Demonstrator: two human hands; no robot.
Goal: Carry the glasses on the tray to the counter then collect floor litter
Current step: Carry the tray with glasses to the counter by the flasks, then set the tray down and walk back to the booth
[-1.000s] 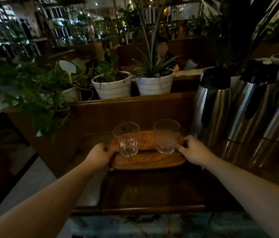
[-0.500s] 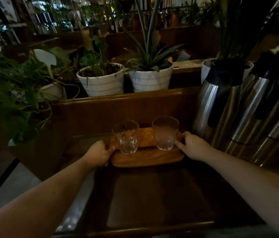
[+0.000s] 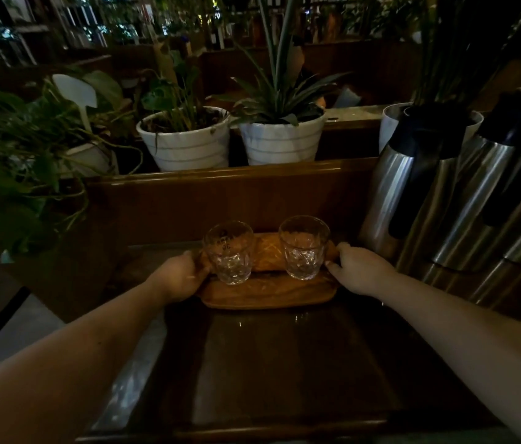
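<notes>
A small oval wooden tray (image 3: 265,293) rests on the dark wooden counter (image 3: 284,363). Two clear cut-glass tumblers stand upright on it, the left glass (image 3: 228,253) and the right glass (image 3: 304,248). My left hand (image 3: 182,277) grips the tray's left end, fingers curled around its rim. At the tray's right end my right hand (image 3: 356,270) rests with its fingers loosened and only the tips touching the rim.
Three tall steel thermos jugs (image 3: 412,174) stand close on the right. A raised wooden ledge (image 3: 236,177) runs behind the tray, with two white plant pots (image 3: 185,139) and leafy plants (image 3: 12,149) above and left. Pale floor (image 3: 19,328) lies lower left.
The tray has come down onto the counter and stayed put. My right hand's fingers have loosened on the right end. The view has tilted down and drawn closer.
</notes>
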